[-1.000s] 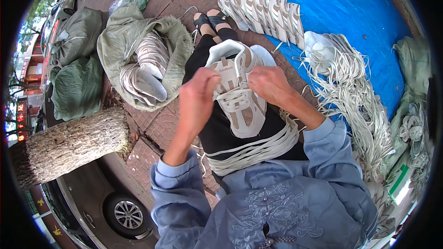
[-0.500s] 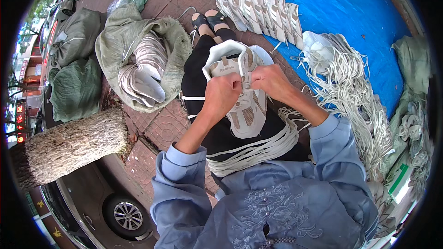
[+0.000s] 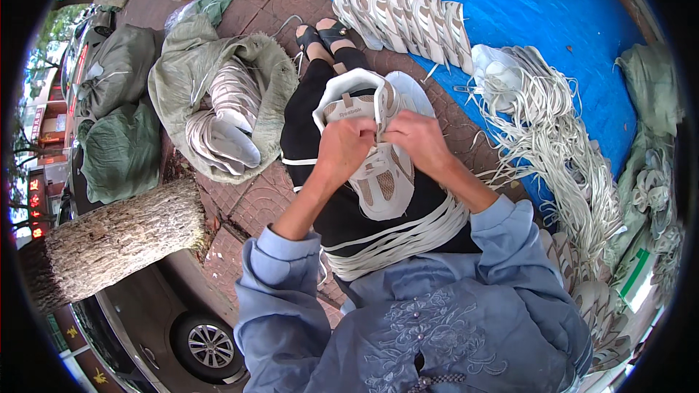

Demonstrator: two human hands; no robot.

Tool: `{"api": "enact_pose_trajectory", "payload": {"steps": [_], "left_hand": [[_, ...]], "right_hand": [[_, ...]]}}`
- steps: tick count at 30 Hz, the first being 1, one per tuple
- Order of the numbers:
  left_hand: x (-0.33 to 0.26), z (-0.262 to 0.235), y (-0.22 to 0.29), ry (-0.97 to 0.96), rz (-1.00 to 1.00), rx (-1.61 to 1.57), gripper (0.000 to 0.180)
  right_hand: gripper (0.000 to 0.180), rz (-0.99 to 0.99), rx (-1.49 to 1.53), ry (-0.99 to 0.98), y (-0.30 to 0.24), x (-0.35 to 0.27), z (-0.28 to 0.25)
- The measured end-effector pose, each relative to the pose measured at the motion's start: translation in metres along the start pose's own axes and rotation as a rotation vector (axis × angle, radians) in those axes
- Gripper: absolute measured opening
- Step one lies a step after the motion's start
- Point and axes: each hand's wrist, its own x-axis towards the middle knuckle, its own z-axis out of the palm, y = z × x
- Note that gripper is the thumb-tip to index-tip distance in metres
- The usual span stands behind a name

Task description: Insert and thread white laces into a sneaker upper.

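Note:
A white and beige shoe upper (image 3: 384, 188) lies on my lap, its toe toward me and its collar open at the far end. My left hand (image 3: 344, 148) is closed on the lace at the left of the tongue. My right hand (image 3: 418, 141), also closed, pinches the lace on the other side, close to the left fingertips. Lower down, white lacing (image 3: 375, 166) crosses the eyelets toward the toe. What lies between the fingertips is mostly hidden. A bundle of loose white shoelaces (image 3: 397, 244) stretches across my thighs.
Nested shoe uppers (image 3: 408, 20) lie in a row on a blue tarp (image 3: 542, 14). A heap of laced uppers (image 3: 542, 120) trails laces at the right. An open sack (image 3: 273, 65) at the left holds more uppers. A tree trunk (image 3: 124, 229) and parked car (image 3: 142, 320) stand left.
My fists have loosened into pinching grips, with the right fingers reaching in toward the left ones over the tongue. The view has shifted slightly.

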Motion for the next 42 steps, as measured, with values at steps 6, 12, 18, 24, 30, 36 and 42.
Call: {"api": "enact_pose_trajectory", "payload": {"steps": [6, 12, 18, 24, 30, 36, 42], "left_hand": [[0.031, -0.008, -0.007, -0.406, 0.164, 0.301, 0.014], [-0.008, -0.06, -0.003, -0.476, 0.044, 0.109, 0.01], [-0.057, -0.082, -0.042, -0.203, -0.318, -0.146, 0.01], [-0.085, -0.108, -0.016, -0.022, -0.328, -0.943, 0.01], [-0.06, -0.091, 0.019, -0.188, -0.182, -1.058, 0.011], [-0.036, -0.088, -0.043, -0.026, -0.24, -1.43, 0.013], [-0.019, -0.082, -0.036, 0.022, -0.219, -1.346, 0.016]], "right_hand": [[0.009, 0.357, 0.289, -0.192, 0.001, 0.009, -0.013], [0.011, 0.475, 0.554, -0.246, -0.016, 0.021, -0.017], [0.019, 0.657, 0.588, -0.307, -0.002, 0.018, -0.006], [0.018, 0.199, 0.306, -0.058, -0.016, 0.032, -0.038], [0.018, 0.166, 0.364, -0.23, -0.077, 0.056, -0.011], [0.011, 0.006, 0.253, -0.218, -0.066, 0.043, -0.016], [0.013, -0.06, -0.321, -0.494, -0.06, 0.067, 0.015]]}}
